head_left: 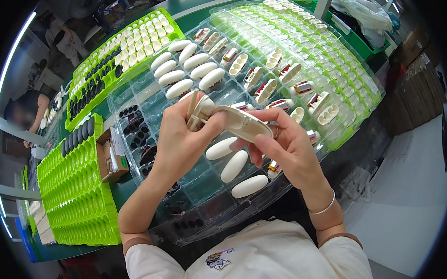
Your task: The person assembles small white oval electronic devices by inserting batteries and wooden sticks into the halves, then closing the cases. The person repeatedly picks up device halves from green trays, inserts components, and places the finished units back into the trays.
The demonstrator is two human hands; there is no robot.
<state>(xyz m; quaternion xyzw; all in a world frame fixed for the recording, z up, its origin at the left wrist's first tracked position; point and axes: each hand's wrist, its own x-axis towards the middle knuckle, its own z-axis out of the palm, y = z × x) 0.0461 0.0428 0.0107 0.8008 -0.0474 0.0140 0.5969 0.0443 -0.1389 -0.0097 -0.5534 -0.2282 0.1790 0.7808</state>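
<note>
My right hand [288,147] grips a white oval plastic shell half [245,124], its hollow side with inner ribs facing up. My left hand [186,131] is closed on a small off-white plastic part [201,110] with a rounded knob and a thin upright strip. The left thumb reaches the near end of the shell half, so both hands meet there. Below them lies a clear compartment tray [197,175]. It bears closed white oval shells [234,166] and, farther right, open white inserts [266,91], several with red and silver pieces.
Left of the tray stand a lime green moulded tray [78,198] and a small cardboard box [106,161]. Farther back, another green tray [117,57] holds white and black caps. Stacked clear and green trays [349,81] stand at the right. Another person [33,109] sits at far left.
</note>
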